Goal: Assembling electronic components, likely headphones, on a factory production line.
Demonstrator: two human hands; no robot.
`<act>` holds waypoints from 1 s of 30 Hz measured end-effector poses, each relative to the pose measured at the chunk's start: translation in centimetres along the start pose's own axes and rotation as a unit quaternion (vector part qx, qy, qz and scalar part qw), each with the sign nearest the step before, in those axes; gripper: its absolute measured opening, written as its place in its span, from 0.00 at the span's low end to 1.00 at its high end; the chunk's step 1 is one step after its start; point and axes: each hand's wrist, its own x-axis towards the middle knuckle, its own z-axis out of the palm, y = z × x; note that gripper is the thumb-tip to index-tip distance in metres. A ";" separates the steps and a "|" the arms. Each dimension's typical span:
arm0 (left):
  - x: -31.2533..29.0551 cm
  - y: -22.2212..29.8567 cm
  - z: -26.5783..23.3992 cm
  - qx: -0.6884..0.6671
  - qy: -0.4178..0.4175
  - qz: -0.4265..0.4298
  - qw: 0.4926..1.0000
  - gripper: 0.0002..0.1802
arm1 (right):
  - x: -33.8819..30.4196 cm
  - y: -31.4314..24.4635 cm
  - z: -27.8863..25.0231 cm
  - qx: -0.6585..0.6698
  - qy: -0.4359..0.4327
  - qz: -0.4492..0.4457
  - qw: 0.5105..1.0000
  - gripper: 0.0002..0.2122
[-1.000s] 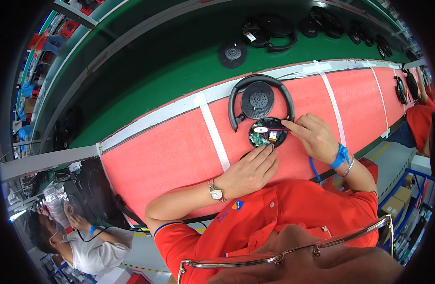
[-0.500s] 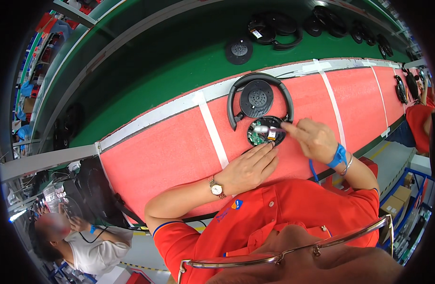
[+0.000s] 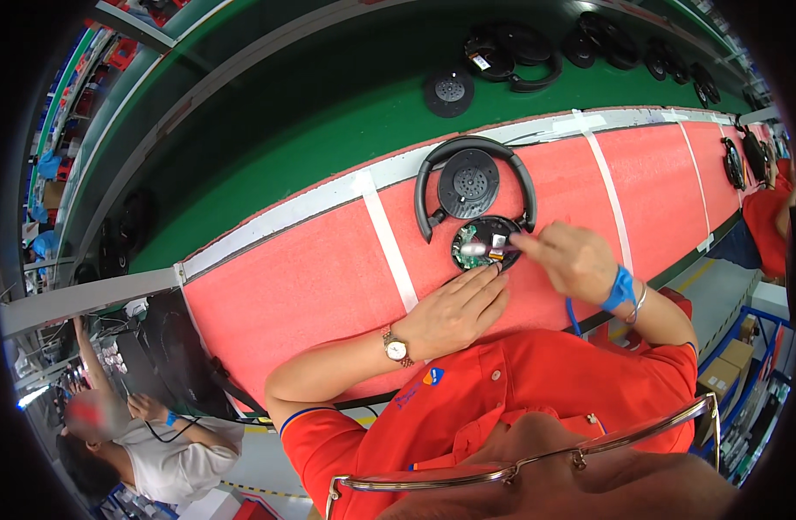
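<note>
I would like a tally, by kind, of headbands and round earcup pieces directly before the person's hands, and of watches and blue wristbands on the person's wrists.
Headband: 1
Round earcup pieces, one perforated, one open: 2
Wristwatch: 1
Blue wristband: 1
Total: 5

- headband (image 3: pixel 473 144) on the mat (image 3: pixel 294 269), behind the ear cup (image 3: pixel 484 234)
- left hand (image 3: pixel 454 310) before the cup, right hand (image 3: pixel 580 260) at its right
- seemingly more headphones (image 3: pixel 523 43) on the surface (image 3: pixel 328 130) behind
</note>
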 end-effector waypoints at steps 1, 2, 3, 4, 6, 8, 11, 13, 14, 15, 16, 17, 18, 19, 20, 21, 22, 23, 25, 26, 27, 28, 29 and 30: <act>0.0 0.0 0.0 -0.001 0.001 0.001 1.000 0.17 | -0.1 -0.2 0.2 0.019 0.005 -0.003 1.000 0.19; 0.0 0.0 -0.1 -0.002 0.000 0.001 1.000 0.17 | 0.1 0.1 0.0 0.019 0.005 -0.003 1.000 0.19; 0.0 0.0 -0.1 -0.004 -0.005 -0.002 1.000 0.17 | 0.4 0.6 -0.4 -0.002 0.016 0.023 1.000 0.19; 0.0 0.0 -0.2 -0.007 -0.010 -0.005 1.000 0.18 | 0.5 0.9 -0.7 -0.024 0.027 0.048 0.998 0.18; -0.1 0.0 -0.1 -0.001 -0.013 -0.003 1.000 0.18 | 0.7 1.2 -1.4 -0.002 0.022 0.048 0.999 0.18; -0.1 -0.1 0.0 0.006 -0.017 -0.001 1.000 0.18 | 0.8 1.9 -1.7 0.020 0.017 0.048 0.999 0.18; -0.2 0.2 -0.1 0.007 -0.018 0.002 1.000 0.18 | 2.3 4.4 -1.7 0.167 0.096 0.161 0.968 0.17; 0.0 0.2 -0.2 0.009 -0.019 0.009 1.000 0.18 | 3.3 6.1 0.0 0.168 0.127 0.160 0.965 0.19; -0.1 0.1 -0.3 0.020 -0.017 0.008 1.000 0.18 | 4.4 6.5 0.7 0.178 0.154 0.149 0.960 0.20; -0.2 0.2 -0.3 0.020 -0.020 0.016 0.999 0.18 | 4.9 6.0 0.0 0.265 0.048 0.246 0.931 0.23; -0.3 0.3 -0.3 0.022 -0.024 0.025 0.999 0.18 | 5.4 6.1 0.2 0.264 0.054 0.234 0.934 0.23; -0.3 0.2 -0.1 0.022 -0.017 0.032 0.999 0.17 | 5.7 6.7 0.7 0.333 0.007 0.270 0.903 0.22; -0.4 0.3 0.0 0.036 -0.014 0.031 0.999 0.17 | 6.3 6.9 0.8 0.401 -0.043 0.302 0.863 0.21; -0.5 0.3 0.2 0.032 -0.006 0.031 0.999 0.17 | 7.2 7.3 -0.1 0.473 -0.118 0.320 0.812 0.20; -0.5 0.3 0.0 0.026 0.002 0.031 0.999 0.16 | 7.7 7.5 -0.5 0.473 -0.116 0.308 0.817 0.20; -0.6 0.3 -0.2 0.010 -0.005 0.030 1.000 0.16 | 8.1 7.6 -0.9 0.525 -0.119 0.302 0.786 0.20; -0.6 0.0 -0.6 0.023 -0.003 0.028 0.999 0.16 | 8.6 7.5 -1.3 0.576 -0.123 0.295 0.752 0.20; -0.7 -0.2 -1.0 0.009 -0.004 0.016 1.000 0.16 | 9.2 6.5 -2.1 0.607 -0.093 0.307 0.727 0.18; -0.7 -1.3 -1.6 -0.007 0.031 -0.024 0.999 0.18 | 9.8 6.5 -2.3 0.627 -0.053 0.271 0.728 0.17; -0.5 -2.0 -2.6 0.004 0.031 -0.026 0.999 0.18 | 10.0 6.4 -2.4 0.646 -0.010 0.246 0.722 0.17; -0.3 -3.1 -3.7 0.064 0.050 -0.048 0.996 0.19 | 10.5 5.8 -2.5 0.617 0.030 0.260 0.742 0.14; -0.2 -4.3 -4.8 0.123 0.068 -0.069 0.988 0.20 | 11.2 5.5 -2.2 0.619 0.030 0.251 0.743 0.14; 0.1 -5.8 -5.9 0.161 0.083 -0.097 0.979 0.20 | 12.0 5.4 -1.7 0.601 0.050 0.196 0.774 0.12; 0.2 -7.4 -6.9 0.199 0.097 -0.125 0.967 0.19 | 12.8 5.3 -1.1 0.580 0.072 0.137 0.800 0.11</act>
